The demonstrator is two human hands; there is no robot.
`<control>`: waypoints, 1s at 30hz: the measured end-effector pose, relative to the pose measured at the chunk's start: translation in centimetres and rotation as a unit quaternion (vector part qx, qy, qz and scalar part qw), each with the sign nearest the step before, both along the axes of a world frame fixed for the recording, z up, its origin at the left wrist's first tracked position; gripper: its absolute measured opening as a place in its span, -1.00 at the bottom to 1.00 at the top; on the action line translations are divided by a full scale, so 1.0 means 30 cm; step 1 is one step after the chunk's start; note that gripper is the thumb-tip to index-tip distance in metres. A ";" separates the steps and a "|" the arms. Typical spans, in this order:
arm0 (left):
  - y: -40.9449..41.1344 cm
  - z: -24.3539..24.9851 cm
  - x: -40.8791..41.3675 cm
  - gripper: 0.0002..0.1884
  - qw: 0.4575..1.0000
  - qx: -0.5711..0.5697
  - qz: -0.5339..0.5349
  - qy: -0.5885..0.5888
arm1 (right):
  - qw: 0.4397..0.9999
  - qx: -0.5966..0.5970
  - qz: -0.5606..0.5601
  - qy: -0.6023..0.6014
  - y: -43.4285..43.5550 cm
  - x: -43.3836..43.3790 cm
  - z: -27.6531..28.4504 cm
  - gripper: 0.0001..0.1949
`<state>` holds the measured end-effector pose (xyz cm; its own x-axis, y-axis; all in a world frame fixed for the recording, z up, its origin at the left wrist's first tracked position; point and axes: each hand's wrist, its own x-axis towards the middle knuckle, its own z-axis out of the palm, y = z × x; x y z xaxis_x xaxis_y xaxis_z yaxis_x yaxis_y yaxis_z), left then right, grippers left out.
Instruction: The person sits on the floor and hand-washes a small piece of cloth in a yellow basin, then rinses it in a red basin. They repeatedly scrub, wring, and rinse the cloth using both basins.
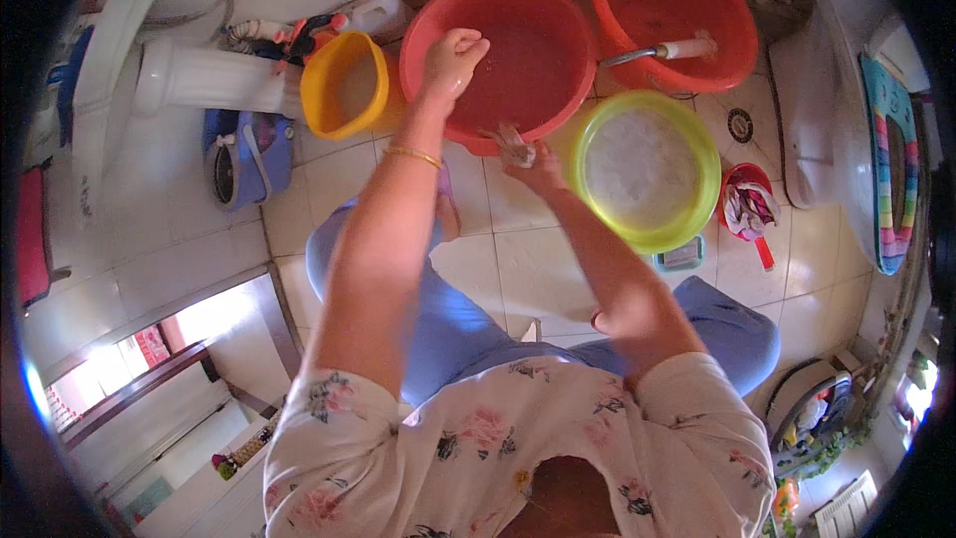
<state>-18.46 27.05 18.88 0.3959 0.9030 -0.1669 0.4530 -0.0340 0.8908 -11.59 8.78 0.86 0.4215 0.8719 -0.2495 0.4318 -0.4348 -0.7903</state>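
A large red plastic basin (534, 52) holding water stands before me. Over its left part is my left hand (454, 67), wet, with its fingers curled; I cannot tell whether anything is inside them. At the basin's near rim, my right hand (539, 167) grips a small wet, greyish cloth (515, 149). A yellow-green basin (708, 172) of cloudy, sudsy water sits just right of my right hand. To the left of the red basin is a yellow bucket (317, 119), also with liquid in it. Another red basin (747, 30) stands at the back right, with a white-handled tool (680, 50) at its near side.
A red dipper (765, 254) with a bunched cloth (749, 211) lies right of the green basin, near a floor drain (740, 125). A small teal dish (681, 254) is below that basin. At left are a white pedestal (216, 82) and a blue bucket (254, 157).
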 end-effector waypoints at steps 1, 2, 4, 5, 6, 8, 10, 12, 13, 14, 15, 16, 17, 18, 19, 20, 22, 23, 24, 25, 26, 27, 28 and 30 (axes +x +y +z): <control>-0.028 -0.025 0.039 -0.68 0.996 -0.049 0.040 -0.058 | 0.998 -0.021 -0.013 0.049 0.028 -0.011 -0.070 -0.36; -0.064 -0.040 0.050 -0.68 0.986 -0.098 0.085 -0.105 | 0.993 -0.042 -0.022 0.108 0.041 -0.044 -0.120 -0.44; -0.112 -0.091 0.044 -0.72 0.964 -0.151 0.145 -0.162 | 0.955 -0.081 -0.071 0.276 0.023 -0.057 -0.143 -0.60; -0.142 -0.117 0.038 -0.74 0.966 -0.145 0.152 -0.148 | 0.961 -0.089 -0.059 0.256 -0.011 -0.020 -0.196 -0.60; -0.174 -0.120 0.063 -0.75 0.968 -0.141 0.148 -0.148 | 0.969 -0.093 -0.056 0.223 -0.067 0.086 -0.290 -0.59; -0.212 -0.203 -0.020 -0.81 0.968 -0.115 0.189 -0.121 | 0.981 -0.186 0.044 0.037 -0.114 0.157 -0.017 -0.65; -0.286 -0.254 0.055 -0.82 0.976 -0.108 0.131 -0.134 | 0.974 -0.214 0.066 0.035 -0.195 0.381 0.078 -0.62; -0.377 -0.284 0.166 -0.83 0.986 -0.095 0.043 -0.133 | 0.976 -0.192 0.067 -0.072 -0.323 0.601 -0.039 -0.50; -0.411 -0.329 0.172 -0.83 0.992 -0.068 -0.002 -0.109 | 0.973 -0.164 0.140 -0.086 -0.348 0.650 -0.021 -0.40; -0.445 -0.380 0.191 -0.83 0.994 -0.041 -0.052 -0.090 | 0.958 -0.125 0.177 -0.190 -0.403 0.712 -0.062 -0.36; -0.475 -0.419 0.218 -0.83 0.992 -0.016 -0.104 -0.074 | 0.929 -0.088 0.209 -0.294 -0.461 0.778 -0.109 -0.33; -0.503 -0.371 0.239 -0.79 0.990 -0.031 -0.127 -0.049 | 0.923 -0.153 0.222 -0.273 -0.475 0.835 -0.094 -0.32; -0.537 -0.394 0.242 -0.79 0.988 -0.052 -0.142 -0.017 | 0.913 -0.217 0.234 -0.252 -0.484 0.897 -0.075 -0.32; -0.547 -0.407 0.229 -0.79 0.986 -0.066 -0.153 0.020 | 0.893 -0.274 0.262 -0.244 -0.466 0.906 0.003 -0.36; -0.560 -0.432 0.229 -0.79 0.982 -0.079 -0.166 0.052 | 0.892 -0.271 0.274 -0.236 -0.469 0.929 0.018 -0.38; -0.584 -0.502 0.225 -0.76 0.980 -0.119 -0.154 0.053 | 0.891 -0.268 0.287 -0.228 -0.472 0.952 0.020 -0.39; -0.626 -0.513 0.278 -0.68 0.956 -0.274 -0.084 0.056 | 0.900 -0.257 0.291 -0.199 -0.503 0.982 -0.036 -0.40; -0.651 -0.523 0.305 -0.63 0.934 -0.349 -0.048 0.059 | 0.909 -0.245 0.285 -0.179 -0.509 0.981 -0.076 -0.40; -0.681 -0.570 0.311 -0.57 0.956 -0.271 -0.080 0.078 | 0.919 -0.229 0.279 -0.158 -0.509 0.964 -0.111 -0.39; -0.709 -0.636 0.317 -0.51 0.972 -0.187 -0.108 0.093 | 0.927 -0.202 0.279 -0.151 -0.482 0.941 -0.099 -0.38; -0.740 -0.701 0.325 -0.45 0.979 -0.101 -0.138 0.109 | 0.934 -0.175 0.278 -0.143 -0.468 0.908 -0.078 -0.37; -0.772 -0.737 0.363 -0.33 0.962 0.012 -0.194 0.194 | 0.942 -0.149 0.269 -0.136 -0.464 0.876 -0.073 -0.36; -0.803 -0.746 0.436 -0.34 0.954 0.056 -0.205 0.213 | 0.940 -0.135 0.264 -0.167 -0.486 0.855 -0.098 -0.38; -0.831 -0.770 0.539 -0.40 0.934 0.144 -0.234 0.228 | 0.934 -0.100 0.255 -0.229 -0.514 0.818 -0.152 -0.41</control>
